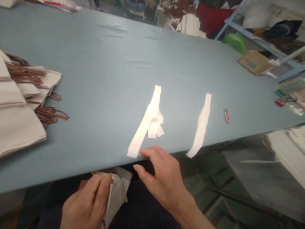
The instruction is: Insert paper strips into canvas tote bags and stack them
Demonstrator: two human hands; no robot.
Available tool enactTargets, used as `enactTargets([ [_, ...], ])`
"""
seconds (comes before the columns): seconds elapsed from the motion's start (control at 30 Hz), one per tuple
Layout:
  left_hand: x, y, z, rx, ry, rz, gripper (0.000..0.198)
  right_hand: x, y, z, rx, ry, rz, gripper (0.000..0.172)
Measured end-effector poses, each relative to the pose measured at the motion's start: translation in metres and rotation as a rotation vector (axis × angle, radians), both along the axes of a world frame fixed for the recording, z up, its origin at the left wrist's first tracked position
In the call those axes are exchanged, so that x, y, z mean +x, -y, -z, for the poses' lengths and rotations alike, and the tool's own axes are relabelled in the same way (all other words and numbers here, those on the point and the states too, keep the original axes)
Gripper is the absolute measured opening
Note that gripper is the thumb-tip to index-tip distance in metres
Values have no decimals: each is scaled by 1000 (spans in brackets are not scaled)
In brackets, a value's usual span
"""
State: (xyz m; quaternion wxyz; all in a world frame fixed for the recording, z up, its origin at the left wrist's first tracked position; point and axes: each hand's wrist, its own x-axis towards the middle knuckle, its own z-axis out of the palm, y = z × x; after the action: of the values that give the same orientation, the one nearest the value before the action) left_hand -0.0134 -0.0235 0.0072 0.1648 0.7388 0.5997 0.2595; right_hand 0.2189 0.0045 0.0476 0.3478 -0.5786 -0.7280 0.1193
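Note:
My left hand (89, 200) is closed on the edge of a cream fabric bag (116, 192), held below the table's front edge near my lap. Part of the bag is hidden behind the fingers. My right hand (164, 175) is open, thumb and index finger apart with nothing between them. Its fingertips are beside the lower end of a long white strip (144, 124) on the table. Several short white pieces (156, 125) lie partly under that strip. Farther right, another white strip (201, 127) reaches the table's front edge.
A pile of cream fabric bags (19, 117) with brown cords (51, 114) lies on the blue-grey table (100, 86) at left. A small pink cutter (227, 115) lies at right. Beyond are a cardboard box (254, 62), a green bag (234, 42) and a blue metal rack (250, 30).

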Motion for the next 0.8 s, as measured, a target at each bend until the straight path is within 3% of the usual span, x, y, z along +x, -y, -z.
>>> enactTargets([
  [0.07, 5, -11, -2, 61, -29, 113, 31, 3, -13, 1, -24, 137, -28, 23],
  [0.17, 12, -24, -6, 130, -28, 168, 31, 1, -24, 4, -63, 305, -96, 37],
  [0.27, 18, -27, -9, 113, -6, 148, 31, 3, -29, 7, -72, 357, -163, 32],
  [0.4, 22, -22, -5, 74, 56, 121, 27, 9, -32, 13, -49, 260, -177, 4],
  [0.5, 24, -20, -4, 21, 137, 63, 26, 9, -36, 15, -57, 201, -164, 21],
  [0.6, 30, -24, -10, 41, 148, 68, 30, 8, -39, 11, -143, 103, -167, 25],
  [0.73, 44, -36, -23, 127, -54, 191, 43, 8, -43, 10, -218, -21, -108, 25],
  [0.8, 51, -42, -29, 74, -225, 229, 43, 8, -45, 11, -239, -76, -50, 24],
])
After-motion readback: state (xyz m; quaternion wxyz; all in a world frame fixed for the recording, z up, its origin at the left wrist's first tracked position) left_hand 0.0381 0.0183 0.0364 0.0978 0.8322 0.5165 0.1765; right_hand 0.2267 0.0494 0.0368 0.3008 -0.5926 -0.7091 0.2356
